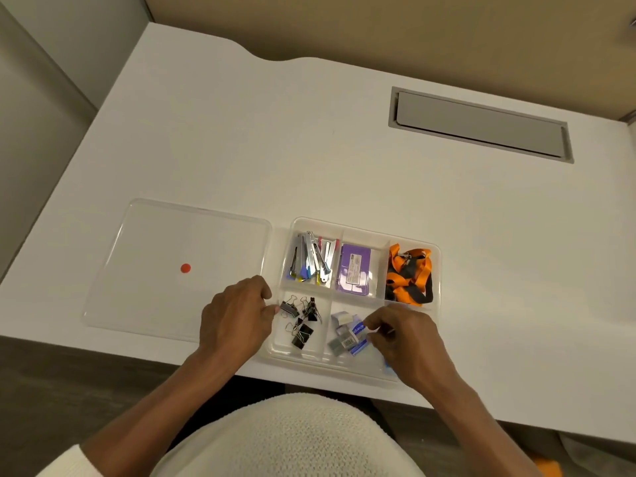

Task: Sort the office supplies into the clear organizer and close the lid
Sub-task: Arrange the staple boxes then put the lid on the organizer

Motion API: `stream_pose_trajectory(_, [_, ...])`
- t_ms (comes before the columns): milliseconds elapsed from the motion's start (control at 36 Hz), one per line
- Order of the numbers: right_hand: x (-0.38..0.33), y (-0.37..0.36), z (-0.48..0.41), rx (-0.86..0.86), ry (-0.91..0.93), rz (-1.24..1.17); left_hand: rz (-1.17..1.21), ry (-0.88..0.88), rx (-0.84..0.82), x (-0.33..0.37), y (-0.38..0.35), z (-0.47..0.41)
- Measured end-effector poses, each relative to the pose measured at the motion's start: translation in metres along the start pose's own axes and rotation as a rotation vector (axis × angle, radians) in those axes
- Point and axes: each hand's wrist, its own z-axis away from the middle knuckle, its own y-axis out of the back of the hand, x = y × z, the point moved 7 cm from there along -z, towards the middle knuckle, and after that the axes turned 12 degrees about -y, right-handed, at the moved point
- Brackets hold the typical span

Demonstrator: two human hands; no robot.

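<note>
The clear organizer (437, 256) sits at the desk's near edge, its compartments filled. The back row holds staple removers and clips (311, 258), a purple box (355, 270) and an orange-and-black lanyard (409, 275). Black binder clips (303, 321) lie in the front left compartment. Small staple boxes (347, 335) lie in the front right one. My left hand (235, 315) rests on the organizer's left wall, fingertips at a binder clip. My right hand (406, 339) is over the front right compartment, fingers pinched on a blue staple box. The clear lid (172, 235) with a red dot lies flat to the left.
The white desk (309, 149) has a grey cable hatch (481, 123) at the back right. A beige partition runs behind the desk. The desk's front edge is right under the organizer.
</note>
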Motion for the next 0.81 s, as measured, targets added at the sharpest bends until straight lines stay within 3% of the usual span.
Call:
stream_pose_trajectory(222, [-0.028,-0.036,0.005,0.125,0.161,0.179,0.054,0.117,-0.048,-0.006,-0.007,-0.001])
stream_pose_trajectory(361, [-0.027,-0.042,-0.003,0.191,0.141,0.186,0.04,0.126,-0.052,-0.003,-0.007,0.001])
stream_pose_trajectory(583, [-0.029,-0.054,0.009,0.196,0.291,0.286,0.017,0.138,-0.058,-0.004,-0.011,0.003])
stream_pose_trajectory(694, [-0.014,-0.038,0.006,0.216,0.207,0.203,0.031,0.147,-0.06,-0.006,-0.011,0.004])
stream_pose_trajectory(806, [-0.014,-0.026,0.001,0.274,0.243,0.148,0.032,0.147,-0.063,-0.005,-0.013,0.005])
